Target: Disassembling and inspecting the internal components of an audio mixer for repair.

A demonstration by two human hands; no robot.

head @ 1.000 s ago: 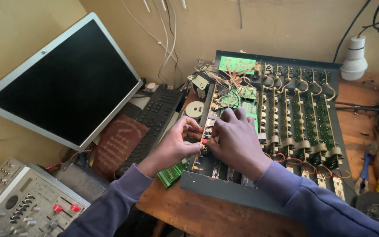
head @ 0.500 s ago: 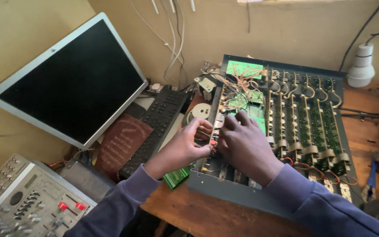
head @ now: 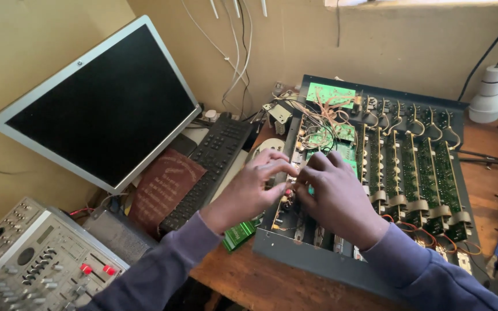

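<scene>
My left hand (head: pixel 248 190) and right hand (head: pixel 334 196) meet fingertip to fingertip over the mixer (head: pixel 376 173); what they pinch, I cannot tell.

Both hands, the left hand (head: pixel 249 193) and the right hand (head: pixel 332 196), are pressed together over the left edge of an opened mixer chassis (head: pixel 318 259). A dark monitor (head: pixel 102 103) is leaned far left, a keyboard (head: pixel 211 161) beside it.

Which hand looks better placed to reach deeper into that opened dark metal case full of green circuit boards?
The right hand, probably. It already lies over the opened dark metal case, above the green circuit boards. The left hand sits at the case's left edge, fingertips meeting the right's.
</scene>
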